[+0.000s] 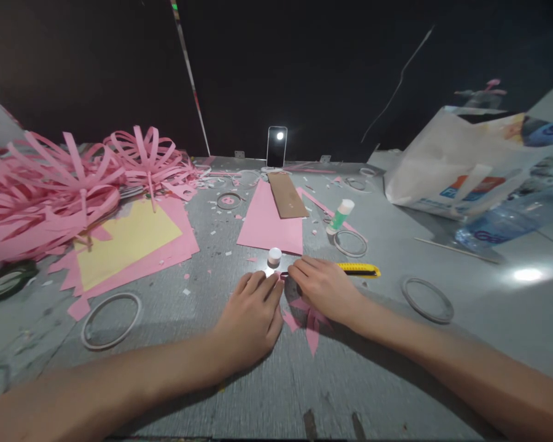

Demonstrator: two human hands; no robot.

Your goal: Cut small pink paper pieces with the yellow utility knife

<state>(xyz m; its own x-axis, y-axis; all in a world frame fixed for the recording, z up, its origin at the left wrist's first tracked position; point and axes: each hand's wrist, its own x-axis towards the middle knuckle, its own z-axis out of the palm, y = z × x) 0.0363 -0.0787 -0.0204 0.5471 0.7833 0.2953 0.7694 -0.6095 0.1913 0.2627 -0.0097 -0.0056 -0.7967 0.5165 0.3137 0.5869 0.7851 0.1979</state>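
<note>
My left hand rests on the grey table with its fingers drawn together at a tiny bit of pink paper. Facing it, my right hand is closed, fingers curled down; what it grips is hidden. A thin dark tip shows between the two hands. Under my right hand lie pointed pink paper petals. A yellow box cutter sticks out behind the right hand, its other end covered. Just beyond my fingertips stands a small white cap.
Pink paper and a cardboard strip lie ahead, near a glue stick and a lit phone. Pink paper-strip flowers and yellow paper are left. Tape rings, a plastic bag and a bottle are right.
</note>
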